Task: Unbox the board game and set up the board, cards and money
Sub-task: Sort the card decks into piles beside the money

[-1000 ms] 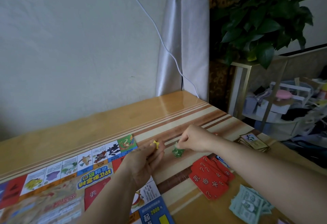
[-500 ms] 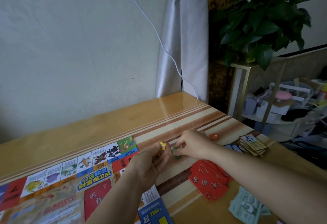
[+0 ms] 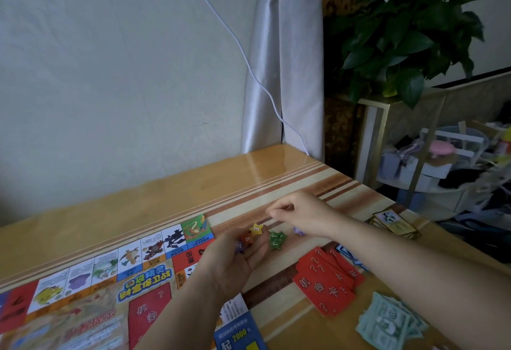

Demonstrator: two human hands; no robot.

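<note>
Seemingly as a supply, left hand cups star tokens in curled fingers; right hand fingers pinch, contents unclear.

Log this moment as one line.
left hand: holds star tokens | right hand: fingertips pinched, contents unclear | green stars: on table | board, red cards, money: laid out

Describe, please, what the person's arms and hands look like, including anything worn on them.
Both arms are bare as far as the frame shows: no sleeve appears on the left forearm or the right forearm. The left hand and right hand are ungloved. I see no ring, watch, bracelet or marking on either, though the picture is slightly blurred.
</note>
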